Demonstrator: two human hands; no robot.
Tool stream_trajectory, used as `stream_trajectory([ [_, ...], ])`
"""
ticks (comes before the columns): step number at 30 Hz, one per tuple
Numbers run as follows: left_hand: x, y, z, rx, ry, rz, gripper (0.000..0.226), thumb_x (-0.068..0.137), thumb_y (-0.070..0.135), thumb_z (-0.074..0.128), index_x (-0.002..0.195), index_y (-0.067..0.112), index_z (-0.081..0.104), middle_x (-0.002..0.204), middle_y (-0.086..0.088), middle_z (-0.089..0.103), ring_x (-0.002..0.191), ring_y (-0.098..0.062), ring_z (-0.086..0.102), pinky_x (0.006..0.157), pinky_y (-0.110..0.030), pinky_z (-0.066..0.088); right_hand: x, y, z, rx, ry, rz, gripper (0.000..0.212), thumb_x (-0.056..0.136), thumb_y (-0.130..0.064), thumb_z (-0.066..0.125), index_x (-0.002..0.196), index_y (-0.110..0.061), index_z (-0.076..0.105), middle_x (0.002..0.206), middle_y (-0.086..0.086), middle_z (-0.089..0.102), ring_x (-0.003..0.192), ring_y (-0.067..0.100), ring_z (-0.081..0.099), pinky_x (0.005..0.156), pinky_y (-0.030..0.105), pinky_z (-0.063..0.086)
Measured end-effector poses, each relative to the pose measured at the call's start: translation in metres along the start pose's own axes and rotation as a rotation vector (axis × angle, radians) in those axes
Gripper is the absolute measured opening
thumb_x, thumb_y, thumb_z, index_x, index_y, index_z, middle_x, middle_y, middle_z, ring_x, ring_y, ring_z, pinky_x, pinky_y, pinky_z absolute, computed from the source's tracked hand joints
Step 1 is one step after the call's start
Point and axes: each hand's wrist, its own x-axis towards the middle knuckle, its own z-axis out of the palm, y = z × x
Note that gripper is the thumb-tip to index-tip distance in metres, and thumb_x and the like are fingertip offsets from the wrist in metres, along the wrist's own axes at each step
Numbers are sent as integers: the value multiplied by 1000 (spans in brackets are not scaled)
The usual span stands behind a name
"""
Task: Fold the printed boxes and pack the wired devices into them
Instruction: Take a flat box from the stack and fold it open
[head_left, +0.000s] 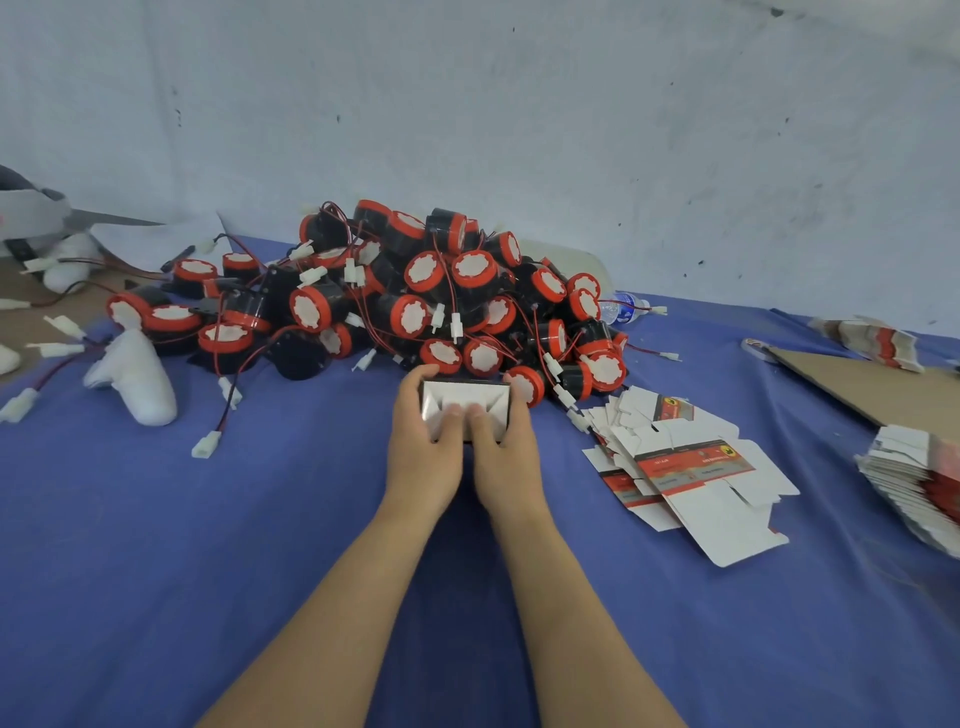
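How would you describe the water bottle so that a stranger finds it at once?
Start at the big pile of red-and-black devices in the middle of the blue cloth. At the pile's right edge, near the wall, is the bottle. Only it is clear plastic with a blue label; its neighbours are red-capped.

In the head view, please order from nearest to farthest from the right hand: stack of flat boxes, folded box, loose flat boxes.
1. folded box, gripped by the right hand.
2. loose flat boxes, to its right.
3. stack of flat boxes, far right edge.
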Motion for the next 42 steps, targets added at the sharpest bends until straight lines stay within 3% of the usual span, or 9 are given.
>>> stream_trajectory([
  [5, -2, -3, 2, -16, 21, -1, 45, 95, 4, 48, 125, 37, 42, 121, 9, 54, 107, -8, 57, 81, -21, 51, -1, -1, 0, 117, 29, 42, 56, 93, -6, 48, 140, -34, 40, 126, -6, 60, 110, 10, 61, 90, 29, 54],
  [8, 0, 0, 2, -68, 20, 10, 40, 97, 10, 48, 121, 42, 42, 118, 13, 53, 109, -7, 55, 77, -14, 48, 1, -4, -1, 176, 18, 57, 46, 96, -13, 50, 141, -22, 44, 131, -2, 58, 118, 13, 57, 102, 38, 48],
  [11, 5, 1, -1, -243, 3, -66, 28, 102, 22, 42, 117, 45, 42, 125, 8, 53, 116, -12, 54, 92, -27, 50, 4, -3, -3, 287, 30, 108, 38, 98, -23, 50, 135, -17, 51, 131, 0, 60, 121, 13, 56, 105, 39, 45],
  [16, 10, -4, -3, -346, 79, -211, 32, 105, 22, 32, 135, 24, 40, 130, -3, 51, 112, -16, 57, 81, -31, 56, 4, -6, -6, 422, 16, 187, 39, 91, -41, 60, 114, -9, 62, 102, 0, 71, 94, 10, 66, 81, 21, 52],
  [20, 13, -7, -5, -318, 8, -345, 34, 105, 29, 32, 138, 31, 39, 124, 1, 57, 107, -20, 62, 83, -36, 56, 2, -12, -4, 329, -101, 105, 38, 85, -40, 66, 115, -17, 62, 106, -1, 72, 100, 12, 68, 80, 22, 55],
  [25, 10, -4, -4, -84, 7, -232, 23, 98, 15, 49, 88, 28, 65, 92, -1, 71, 97, -25, 66, 94, -46, 52, -3, -27, -11, 87, -178, -182, 19, 88, -28, 68, 101, -37, 57, 88, -27, 69, 86, -9, 64, 66, 6, 47],
  [30, 12, 2, -16, -580, -174, -526, 56, 97, 57, 36, 111, 13, 69, 104, -10, 73, 95, -22, 70, 86, -37, 54, -10, -26, -5, -396, -75, -300, 24, 89, -42, 62, 99, -34, 42, 75, -22, 58, 70, -5, 59, 59, 19, 49],
  [35, 11, 3, -13, -383, -158, -512, 51, 85, 55, 60, 123, 21, 59, 113, 0, 70, 102, -14, 66, 78, -27, 52, -10, -23, -1, -796, -395, -302, 7, 91, -22, 51, 87, -22, 45, 65, -14, 48, 60, 5, 46, 56, 22, 35],
  [42, 12, 3, -17, -255, -15, -347, 37, 79, 50, 70, 107, 33, 52, 108, 1, 66, 90, -12, 68, 64, -22, 57, -10, -26, -4, -563, -317, -274, 31, 89, 0, 43, 109, -13, 63, 83, -6, 64, 73, 4, 58, 58, 9, 43],
])
